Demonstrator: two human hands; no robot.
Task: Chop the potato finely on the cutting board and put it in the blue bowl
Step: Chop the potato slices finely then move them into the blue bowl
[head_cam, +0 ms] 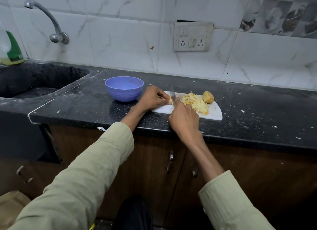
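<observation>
- Head view: white cutting board (pixel 215 112) lies on black speckled counter (pixel 85 101), near the front edge.
- L hand (pixel 153 97) at board's left end, fingers curled, pinching a small pale potato piece (pixel 170 98) against the board.
- R hand (pixel 184 120) grips the knife (pixel 172 94); handle hidden in fist, blade tilts up and away, edge down at the held piece, just beside L fingertips.
- Hands close together, nearly touching at the blade.
- Chopped potato pile (pixel 195 102) sits mid-board, right of the knife.
- Uncut potato chunk (pixel 208 97), skin on, at far right of pile, touching it.
- Blue bowl (pixel 124 88) on counter, just left of board, beside L hand; inside looks bare, can't tell for sure.
- Black sink (pixel 34 82) far left, tap (pixel 49 22) on tiled wall above it.
- Green-capped bottle (pixel 12 48) at sink's back corner.
- Switch/socket plate (pixel 193 36) on wall behind board.
- Pale scraps scattered over counter; wooden cabinet doors below.
</observation>
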